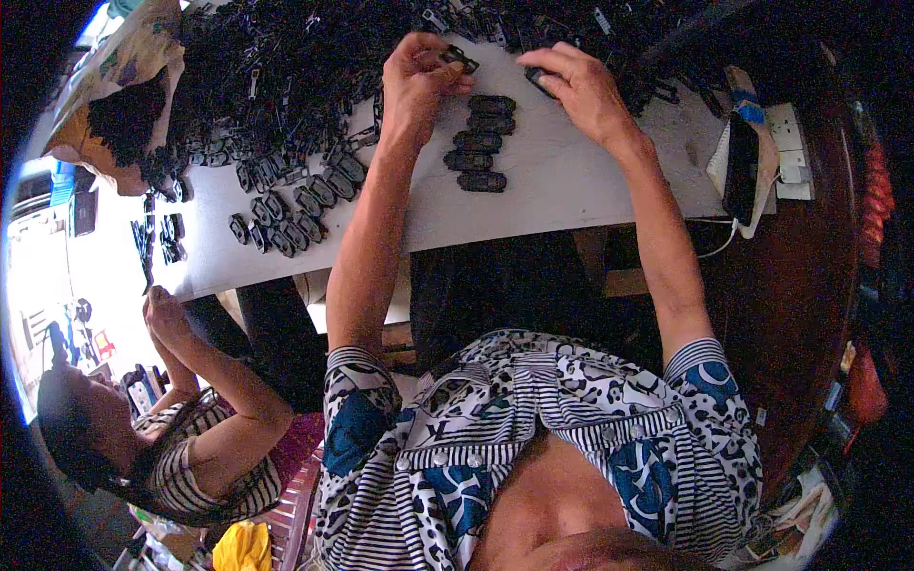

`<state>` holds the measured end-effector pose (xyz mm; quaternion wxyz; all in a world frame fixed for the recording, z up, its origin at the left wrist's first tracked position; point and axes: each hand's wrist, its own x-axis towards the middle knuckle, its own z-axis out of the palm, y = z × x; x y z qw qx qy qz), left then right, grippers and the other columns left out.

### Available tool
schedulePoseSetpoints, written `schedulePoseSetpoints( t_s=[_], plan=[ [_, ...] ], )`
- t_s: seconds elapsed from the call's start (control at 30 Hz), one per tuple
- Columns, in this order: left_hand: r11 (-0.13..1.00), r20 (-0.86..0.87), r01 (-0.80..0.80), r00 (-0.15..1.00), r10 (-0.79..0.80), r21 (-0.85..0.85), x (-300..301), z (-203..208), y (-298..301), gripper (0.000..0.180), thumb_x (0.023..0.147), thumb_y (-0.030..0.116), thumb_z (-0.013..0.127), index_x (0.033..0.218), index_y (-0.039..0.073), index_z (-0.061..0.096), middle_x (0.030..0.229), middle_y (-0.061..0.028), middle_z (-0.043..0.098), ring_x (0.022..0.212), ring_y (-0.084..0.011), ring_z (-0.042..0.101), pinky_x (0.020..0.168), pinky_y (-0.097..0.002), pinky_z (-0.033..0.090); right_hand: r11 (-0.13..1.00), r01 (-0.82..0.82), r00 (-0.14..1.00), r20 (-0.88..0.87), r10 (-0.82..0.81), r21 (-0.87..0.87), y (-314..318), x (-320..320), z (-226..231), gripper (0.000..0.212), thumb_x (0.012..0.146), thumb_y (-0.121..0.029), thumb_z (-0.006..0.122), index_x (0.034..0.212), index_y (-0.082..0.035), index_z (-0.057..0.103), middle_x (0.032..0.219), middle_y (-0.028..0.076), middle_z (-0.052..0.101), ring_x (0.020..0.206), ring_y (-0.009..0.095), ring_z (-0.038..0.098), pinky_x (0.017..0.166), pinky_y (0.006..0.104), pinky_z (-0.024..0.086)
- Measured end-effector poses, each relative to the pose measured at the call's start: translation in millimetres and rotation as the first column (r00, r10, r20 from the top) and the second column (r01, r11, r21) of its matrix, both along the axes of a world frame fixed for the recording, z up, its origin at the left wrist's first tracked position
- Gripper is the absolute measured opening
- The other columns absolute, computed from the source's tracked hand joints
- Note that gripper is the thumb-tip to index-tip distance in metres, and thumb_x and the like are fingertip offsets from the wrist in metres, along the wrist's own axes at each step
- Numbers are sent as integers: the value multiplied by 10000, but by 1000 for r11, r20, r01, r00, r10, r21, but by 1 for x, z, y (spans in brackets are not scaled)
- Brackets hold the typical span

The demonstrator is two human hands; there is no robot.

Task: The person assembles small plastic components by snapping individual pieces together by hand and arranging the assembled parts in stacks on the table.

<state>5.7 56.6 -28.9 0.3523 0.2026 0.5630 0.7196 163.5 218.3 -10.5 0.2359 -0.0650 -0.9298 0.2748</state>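
Left hand [419, 71] is pinching a small black part [461, 59] at the table's [571, 181] far edge, right hand [581, 86] is pressing another [539, 80] just beside, long axes lying crosswise above the stacked row [479, 143].

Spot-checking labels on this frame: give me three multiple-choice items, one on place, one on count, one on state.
1. Where does the neat column of black plastic parts lie?
A. between the two hands
B. on the floor
C. inside the patterned bag

2. How many parts are in that column?
A. two
B. five
C. nine

3. What is the left hand doing?
A. lying flat and empty
B. pinching a small black part in its fingers
C. gripping the cable

Key: 1 A, the column sits on the white table between the left hand and the right hand; 2 B, five parts are stacked in line; 3 B, its fingertips close on the part.
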Motion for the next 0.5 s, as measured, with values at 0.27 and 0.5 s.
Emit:
schedulePoseSetpoints(
  t_s=[0.27, 0.5],
  plan=[
    [998, -223, 28, 974, -39, -54, 5, 5, 1, 249, 840, -71, 563, 1079, -5, 567, 876, -100, 649, 743, -173, 641, 686, -279, 542, 953, 75, 971, 194, -136, 293, -11, 0, 2, 377, 832, -59, 628, 1206, -72, 583, 971, 102, 539, 874, 299, 595, 763, 393, 487],
    [974, -443, -60, 895, -44, -217, 5, 8, 2, 254, 813, -33, 614, 1063, -14, 576, 839, -99, 672, 730, -172, 659, 651, -280, 531, 965, 28, 977, 198, -82, 262, -7, 11, 3, 430, 796, -62, 641, 1211, -52, 529, 1000, 173, 548, 950, 382, 594, 784, 445, 505]
  ],
)
